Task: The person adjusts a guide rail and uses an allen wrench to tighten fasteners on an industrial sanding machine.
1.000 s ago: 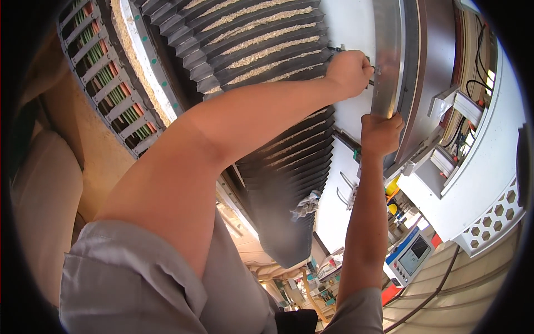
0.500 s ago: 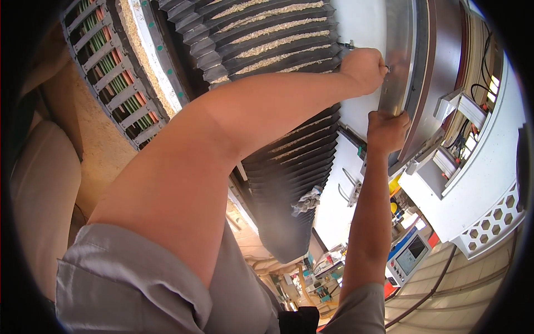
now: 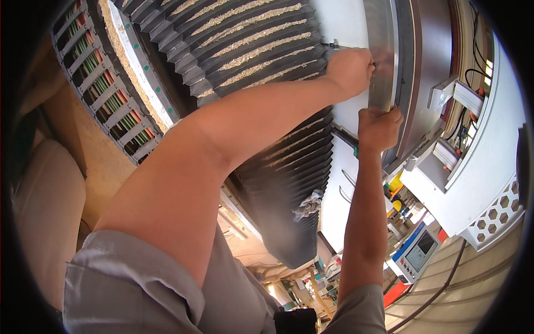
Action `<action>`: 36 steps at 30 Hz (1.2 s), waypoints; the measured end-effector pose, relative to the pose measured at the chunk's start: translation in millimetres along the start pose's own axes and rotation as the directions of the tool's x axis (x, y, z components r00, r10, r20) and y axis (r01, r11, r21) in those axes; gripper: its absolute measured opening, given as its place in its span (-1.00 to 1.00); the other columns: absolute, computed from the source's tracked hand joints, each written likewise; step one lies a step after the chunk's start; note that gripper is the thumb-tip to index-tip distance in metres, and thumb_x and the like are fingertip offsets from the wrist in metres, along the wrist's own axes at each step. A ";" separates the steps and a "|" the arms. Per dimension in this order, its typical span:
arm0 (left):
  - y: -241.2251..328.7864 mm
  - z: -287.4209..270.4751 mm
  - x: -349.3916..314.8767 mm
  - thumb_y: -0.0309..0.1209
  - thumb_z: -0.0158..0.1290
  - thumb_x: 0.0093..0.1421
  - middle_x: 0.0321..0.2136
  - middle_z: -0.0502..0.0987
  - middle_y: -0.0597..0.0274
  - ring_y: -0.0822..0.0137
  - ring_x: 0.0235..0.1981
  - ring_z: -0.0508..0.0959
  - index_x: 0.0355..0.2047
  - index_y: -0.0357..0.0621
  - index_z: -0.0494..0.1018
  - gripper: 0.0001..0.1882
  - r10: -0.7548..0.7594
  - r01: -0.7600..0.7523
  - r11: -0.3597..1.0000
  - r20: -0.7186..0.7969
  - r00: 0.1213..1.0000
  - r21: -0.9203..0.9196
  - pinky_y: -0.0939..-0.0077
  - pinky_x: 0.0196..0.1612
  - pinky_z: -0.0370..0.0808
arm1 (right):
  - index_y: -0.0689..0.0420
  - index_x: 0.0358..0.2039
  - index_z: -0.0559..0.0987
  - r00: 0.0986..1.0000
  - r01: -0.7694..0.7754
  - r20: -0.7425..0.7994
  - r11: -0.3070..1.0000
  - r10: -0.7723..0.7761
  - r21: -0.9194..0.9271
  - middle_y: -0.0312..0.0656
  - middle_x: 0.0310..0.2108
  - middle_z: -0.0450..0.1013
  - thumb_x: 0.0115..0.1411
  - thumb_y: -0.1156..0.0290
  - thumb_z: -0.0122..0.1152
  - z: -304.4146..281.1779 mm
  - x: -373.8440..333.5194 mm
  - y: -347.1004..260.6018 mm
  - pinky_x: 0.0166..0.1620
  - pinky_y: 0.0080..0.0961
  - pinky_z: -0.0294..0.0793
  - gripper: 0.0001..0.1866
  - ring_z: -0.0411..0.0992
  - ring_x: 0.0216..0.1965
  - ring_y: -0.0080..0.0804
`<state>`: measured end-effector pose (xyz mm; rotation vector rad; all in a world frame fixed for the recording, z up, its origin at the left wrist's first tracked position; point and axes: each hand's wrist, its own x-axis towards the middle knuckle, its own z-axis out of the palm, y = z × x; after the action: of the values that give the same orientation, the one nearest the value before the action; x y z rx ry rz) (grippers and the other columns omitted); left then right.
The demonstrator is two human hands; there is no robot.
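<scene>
A long, shiny metal plate runs upward in front of a dark rail on the machine. My right hand is closed around the plate's lower end, fingers over its edge. Higher up, my left hand is closed in a pinch at the plate's left edge. A small dark tip pokes out past its fingers against the plate; what the thing is, I cannot make out. Behind both hands lies a white machine panel. My left forearm crosses black bellows with wood shavings lying in their folds.
At the left, a cable chain carries green and orange cables. A crumpled rag rests on the lower bellows. To the right stand a white curved housing and a control box with a screen. Another person's leg shows far left.
The view has shifted a little, so the machine and both hands appear further left. Both hands keep the same holds on and beside the metal plate.
</scene>
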<state>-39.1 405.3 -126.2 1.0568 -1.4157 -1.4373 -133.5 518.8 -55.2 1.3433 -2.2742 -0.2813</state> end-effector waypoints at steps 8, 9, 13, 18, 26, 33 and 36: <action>2.6 0.9 -3.0 -0.36 0.16 0.15 -0.55 0.57 0.11 0.06 -0.44 0.58 -0.43 -0.17 0.54 -0.86 0.030 -0.030 1.000 -0.038 0.999 -0.006 0.21 -0.33 0.50 | 0.23 -0.04 0.44 1.000 -0.007 -0.002 0.997 0.007 0.077 -0.03 0.01 0.42 -0.17 0.23 0.24 -1.1 -0.3 0.3 -0.10 -0.15 0.54 -0.37 0.48 -0.07 0.02; 3.8 0.4 -2.5 -0.36 0.16 0.15 -0.55 0.57 0.11 0.06 -0.45 0.58 -0.43 -0.17 0.54 -0.86 0.022 -0.022 1.000 -0.029 0.999 -0.001 0.21 -0.34 0.50 | 0.23 -0.04 0.44 1.000 -0.010 -0.006 0.997 0.011 0.076 -0.03 0.01 0.42 -0.17 0.23 0.24 -1.7 0.1 -0.5 -0.10 -0.15 0.54 -0.37 0.48 -0.07 0.02; 2.1 4.9 -1.6 -0.35 0.17 0.15 -0.57 0.57 0.09 0.07 -0.48 0.58 -0.43 -0.19 0.53 -0.85 0.024 -0.024 1.000 -0.044 0.999 -0.008 0.22 -0.37 0.50 | 0.24 -0.05 0.44 1.000 -0.003 -0.018 0.996 0.004 0.092 -0.01 0.01 0.42 -0.16 0.26 0.22 -1.5 0.5 -0.5 -0.05 -0.17 0.51 -0.40 0.47 -0.06 0.03; 3.4 4.9 -1.4 -0.38 0.17 0.14 -0.56 0.57 0.08 0.06 -0.48 0.58 -0.43 -0.20 0.53 -0.86 -0.002 0.002 1.000 -0.026 1.000 -0.020 0.23 -0.38 0.50 | 0.25 -0.04 0.44 1.000 -0.002 -0.027 0.994 0.005 0.105 0.01 0.02 0.41 -0.15 0.29 0.22 -1.9 0.6 -1.5 -0.02 -0.17 0.49 -0.40 0.46 -0.04 0.04; 3.1 3.9 -2.1 -0.44 0.17 0.10 -0.45 0.58 0.08 0.02 -0.42 0.58 -0.39 -0.17 0.54 -0.91 0.157 -0.151 0.986 -0.086 0.984 0.077 0.24 -0.34 0.51 | 0.25 -0.01 0.42 1.000 -0.008 -0.006 0.993 0.009 0.121 0.05 0.04 0.39 -0.14 0.31 0.23 -3.1 0.5 -1.2 0.06 -0.18 0.45 -0.38 0.44 0.01 0.05; 2.7 12.1 -4.5 -0.57 0.19 0.05 -0.41 0.58 0.09 0.18 -0.40 0.60 -0.30 -0.24 0.52 -0.83 0.007 -0.027 0.980 -0.099 0.995 -0.199 0.34 -0.31 0.54 | 0.24 0.03 0.40 1.000 0.008 0.007 0.987 -0.010 0.158 0.07 0.07 0.36 -0.15 0.30 0.31 -0.1 -1.1 2.5 0.12 -0.17 0.39 -0.33 0.39 0.06 0.07; 11.5 12.5 -6.3 -0.57 0.20 0.09 -0.42 0.57 0.15 0.36 -0.44 0.58 -0.26 -0.31 0.50 -0.80 -0.178 0.133 0.892 -0.067 0.982 -0.431 0.47 -0.36 0.52 | 0.24 0.04 0.38 1.000 0.008 0.022 0.988 -0.012 0.152 0.07 0.07 0.35 -0.15 0.30 0.32 -1.2 -0.1 3.4 0.12 -0.17 0.39 -0.32 0.39 0.06 0.07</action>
<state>-49.2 414.8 -114.5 0.9584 -0.8967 -1.6843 -135.5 520.6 -52.8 1.4336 -2.3485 -0.1294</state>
